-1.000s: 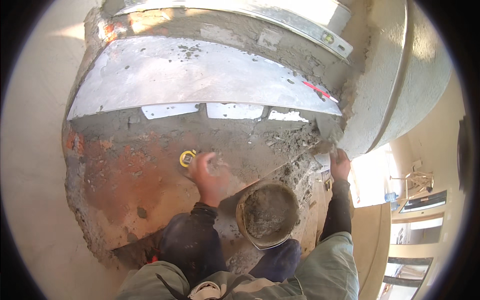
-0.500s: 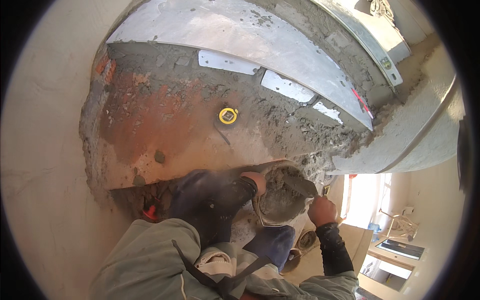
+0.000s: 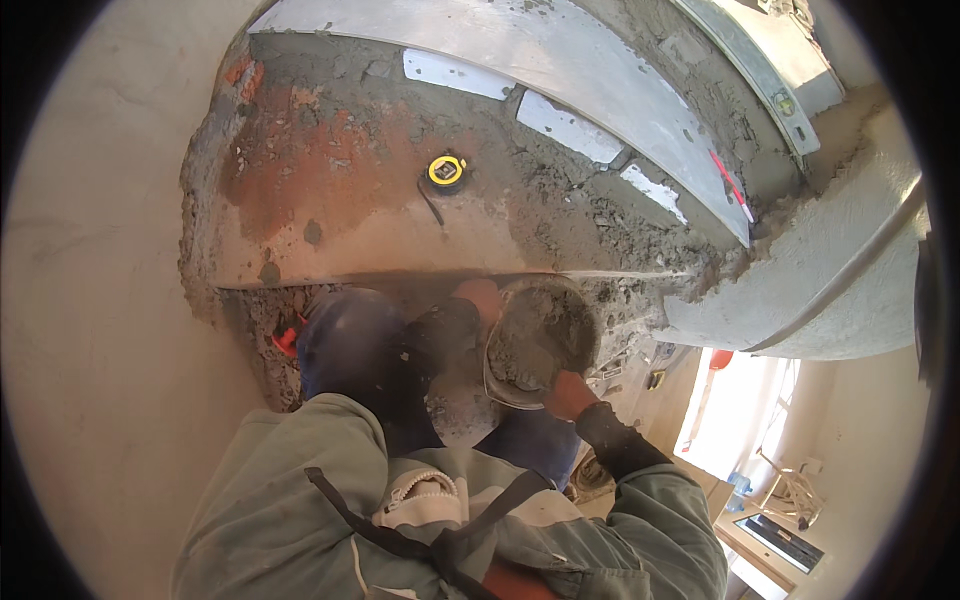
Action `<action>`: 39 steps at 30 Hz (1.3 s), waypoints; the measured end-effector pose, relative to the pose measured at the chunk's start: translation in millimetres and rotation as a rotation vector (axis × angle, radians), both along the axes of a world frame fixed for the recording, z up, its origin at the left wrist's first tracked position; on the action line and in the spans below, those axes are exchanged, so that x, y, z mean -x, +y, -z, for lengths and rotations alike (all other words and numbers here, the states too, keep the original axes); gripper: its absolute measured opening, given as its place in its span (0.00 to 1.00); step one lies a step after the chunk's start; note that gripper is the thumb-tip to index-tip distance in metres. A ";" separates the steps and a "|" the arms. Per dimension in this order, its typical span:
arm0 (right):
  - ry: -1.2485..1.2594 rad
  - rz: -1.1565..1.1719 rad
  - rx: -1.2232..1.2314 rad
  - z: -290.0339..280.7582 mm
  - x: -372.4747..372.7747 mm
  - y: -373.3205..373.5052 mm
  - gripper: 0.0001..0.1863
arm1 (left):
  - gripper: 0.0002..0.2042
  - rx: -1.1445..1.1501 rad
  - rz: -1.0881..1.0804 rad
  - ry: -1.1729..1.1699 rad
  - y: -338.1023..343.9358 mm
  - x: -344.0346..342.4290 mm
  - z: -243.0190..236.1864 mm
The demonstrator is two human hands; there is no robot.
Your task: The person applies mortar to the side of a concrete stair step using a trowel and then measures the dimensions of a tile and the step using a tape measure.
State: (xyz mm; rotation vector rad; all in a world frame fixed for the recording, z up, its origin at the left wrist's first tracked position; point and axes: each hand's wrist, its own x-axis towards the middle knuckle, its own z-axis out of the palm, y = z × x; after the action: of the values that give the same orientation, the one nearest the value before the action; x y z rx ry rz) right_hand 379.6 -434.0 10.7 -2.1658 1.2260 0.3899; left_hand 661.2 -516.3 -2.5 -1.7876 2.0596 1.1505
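A round bucket [image 3: 489, 372] of wet grey mortar [image 3: 535, 320] stands between my knees, against the step's front edge. My left hand [image 3: 480, 300] is closed on the bucket's far left rim; its fingers are partly hidden. Over the near right rim, my right hand [image 3: 570, 395] grips a trowel [image 3: 544, 366], its blade down in the mortar and mostly hidden. Ahead, a yellow and black tape measure [image 3: 445, 171] lies on the dusty step [image 3: 370, 240].
A pale slab [image 3: 480, 40] spans the back, with white pieces [image 3: 568, 128] set in mortar below it. On its right end lies a red and white marker [image 3: 732, 185]. A spirit level [image 3: 765, 75] rests farther back. Walls close in both sides; something red [image 3: 287, 338] lies left of my leg.
My right hand has swung left and down toward the bucket, and the trowel blade has gone from above its right rim into the mortar. The left hand stays on the rim. The view has shifted.
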 end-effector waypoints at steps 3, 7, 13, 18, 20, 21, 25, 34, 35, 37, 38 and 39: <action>0.051 0.510 -0.549 -25.1 -14.9 -10.4 0.24 | 0.18 0.001 -0.258 0.036 21.8 -4.5 -3.3; -0.073 0.393 -0.448 -23.7 39.9 -13.7 0.22 | 0.27 -0.080 -0.906 0.249 56.7 35.1 -14.4; -0.122 0.119 -0.018 -93.3 74.6 -37.3 0.20 | 0.37 0.066 -1.339 0.231 141.8 98.4 -1.6; -0.087 -0.146 0.065 -211.7 60.6 -73.5 0.16 | 0.44 0.001 -1.265 0.339 186.6 136.2 -44.4; -0.189 -0.260 -0.046 -251.6 42.7 -79.0 0.16 | 0.45 -0.036 -1.281 0.384 201.0 145.5 -44.4; -0.269 -0.315 -0.158 -269.7 30.0 -79.9 0.17 | 0.45 -0.067 -1.291 0.421 204.0 149.3 -37.5; -0.421 -0.479 -0.671 -277.1 -19.0 -95.9 0.18 | 0.42 -0.016 -1.534 0.466 217.7 172.2 -5.4; -0.193 0.115 -0.042 -189.7 -55.6 -244.1 0.13 | 0.34 0.163 -1.909 0.681 206.1 212.6 46.7; -0.078 0.027 -0.064 -181.0 -25.4 -229.5 0.12 | 0.32 0.221 -1.923 0.768 199.0 213.6 47.0; 0.044 0.062 -0.174 -190.8 8.0 -153.9 0.12 | 0.28 0.409 -1.935 0.762 196.2 205.1 57.2; 0.116 0.032 -0.200 -192.3 27.2 -135.5 0.12 | 0.26 0.504 -1.930 0.758 194.0 200.8 61.4; 0.110 0.037 -0.286 -184.6 56.4 -129.3 0.12 | 0.25 0.437 -1.975 0.775 192.0 192.5 60.2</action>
State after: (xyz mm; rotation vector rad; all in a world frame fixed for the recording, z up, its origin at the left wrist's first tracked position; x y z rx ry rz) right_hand 323.2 -563.3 195.3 -1.8963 1.1873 0.6355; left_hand 468.7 -324.3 -62.7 -4.0343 -0.3409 1.7656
